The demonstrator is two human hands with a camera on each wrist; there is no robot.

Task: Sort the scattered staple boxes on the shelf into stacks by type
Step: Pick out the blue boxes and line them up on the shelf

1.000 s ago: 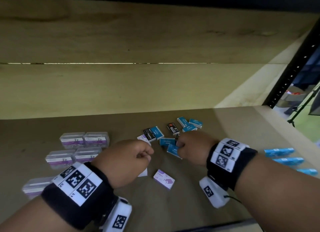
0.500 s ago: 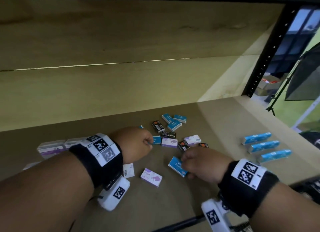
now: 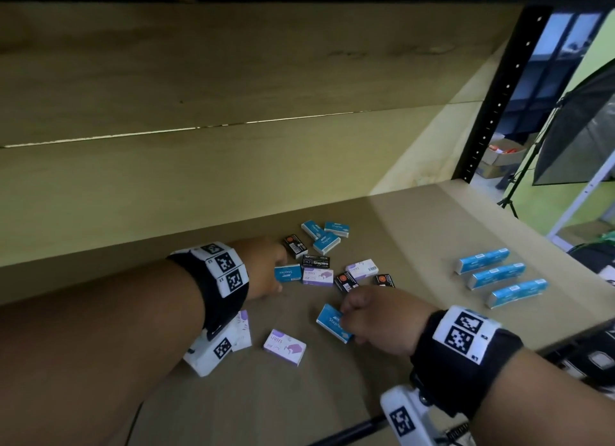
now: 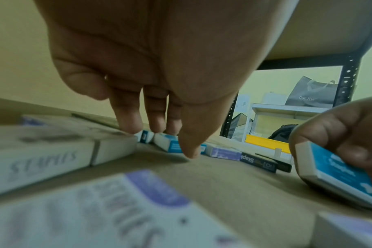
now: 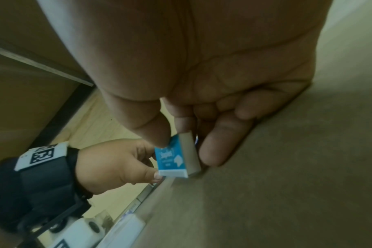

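Head view: sorting partly done. Near the shelf's (image 3: 416, 219) right edge, three long blue rows (image 3: 496, 274) lie parallel, apparently already sorted; whether each is a stack of small boxes or one long pack cannot be told.

Still scattered mid-shelf: three blue staple boxes (image 3: 324, 233) clustered toward the back wall, several black boxes (image 3: 315, 262), and white-and-purple boxes (image 3: 317, 276) among them, plus one purple box (image 3: 285, 346) alone nearer the front edge.

Right hand (image 3: 379, 319): thumb and fingers curled round a blue staple box (image 3: 331, 322), which is tilted and lifted at one end, between the pile and the front edge. Right wrist view confirms the pinch on this box (image 5: 174, 159).

Left hand (image 3: 263, 269): fingers extended downward, tips at another blue box (image 3: 288, 273) at the pile's left side; left wrist view shows fingertips (image 4: 129, 127) just reaching the boxes, nothing gripped.

Judgement: blue type begun; black and purple types not yet stacked in view. Most of the task remains.
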